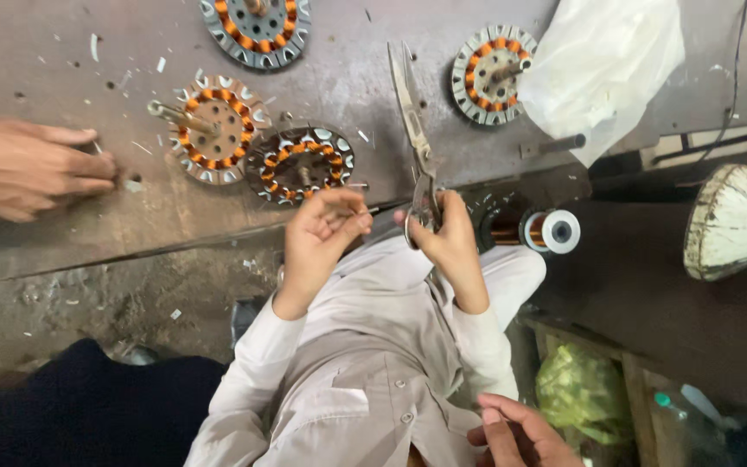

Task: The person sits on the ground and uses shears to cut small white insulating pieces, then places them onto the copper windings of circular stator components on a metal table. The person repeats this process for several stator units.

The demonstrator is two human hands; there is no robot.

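Observation:
My right hand [451, 238] grips the handles of long steel scissors [412, 112], whose blades point away over the metal bench [62, 233]. My left hand [326, 229] is just left of it at the bench's front edge. Its fingertips pinch what looks like a thin wire [384, 207] running towards the scissors. Right beyond my left hand lies a dark stator with copper windings [300, 163]. Another stator with a shaft [213, 130] lies beside that one.
Two more wound stators [257, 26] [490, 73] lie further back. A copper wire spool [546, 231], a clear plastic bag [603, 65] and a white cone-shaped cover [732, 220] are on the right. Another person's hand [28, 164] rests on the bench at left. A further hand [520, 432] is at the bottom.

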